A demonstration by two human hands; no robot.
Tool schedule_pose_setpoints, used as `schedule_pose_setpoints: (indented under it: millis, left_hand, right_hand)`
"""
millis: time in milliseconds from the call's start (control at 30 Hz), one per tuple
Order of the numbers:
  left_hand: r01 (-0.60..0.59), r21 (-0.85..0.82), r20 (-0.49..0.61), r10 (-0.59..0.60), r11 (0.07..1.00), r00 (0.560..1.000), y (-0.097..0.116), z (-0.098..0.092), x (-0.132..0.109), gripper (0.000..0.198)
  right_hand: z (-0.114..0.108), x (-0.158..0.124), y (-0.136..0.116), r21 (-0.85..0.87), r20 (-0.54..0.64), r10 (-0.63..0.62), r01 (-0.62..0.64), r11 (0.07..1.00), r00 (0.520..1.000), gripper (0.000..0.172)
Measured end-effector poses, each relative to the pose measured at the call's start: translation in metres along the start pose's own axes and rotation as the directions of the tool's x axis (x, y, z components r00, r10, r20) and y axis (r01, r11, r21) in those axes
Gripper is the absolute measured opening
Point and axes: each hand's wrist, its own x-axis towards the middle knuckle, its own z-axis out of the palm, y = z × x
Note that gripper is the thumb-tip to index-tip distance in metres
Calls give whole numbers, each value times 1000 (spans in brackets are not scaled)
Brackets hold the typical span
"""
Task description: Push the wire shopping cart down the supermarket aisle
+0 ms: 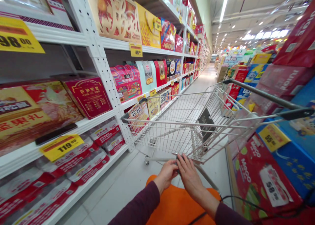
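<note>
- At 6 o'clock, left hand (166,175) and right hand (189,177) sit pressed together on the shopping cart (172,120), exact grip can't tell
- Around 9 o'clock, gift boxes (90,97) line white shelves (59,34)

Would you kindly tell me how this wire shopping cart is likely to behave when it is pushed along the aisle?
The wire shopping cart looks fairly light for its size, being open thin wire, yet stiff. It probably rolls easily on its small caster over the smooth floor, and might swerve if pushed unevenly.
</note>
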Motion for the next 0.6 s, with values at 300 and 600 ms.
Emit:
schedule_pose_setpoints:
  millis: [300, 600]
  left_hand:
    - [-1, 184, -41, 9, 983, 999, 33, -10, -7, 39]
    - [-93, 486, -226, 228, 869, 947, 20, -28, 13, 18]
  right_hand:
    - [-69, 84, 83, -111, -162, -144, 127, 986, 976, 45]
    - [-49, 82, 129, -17, 185, -325, 334, 942, 927, 50]
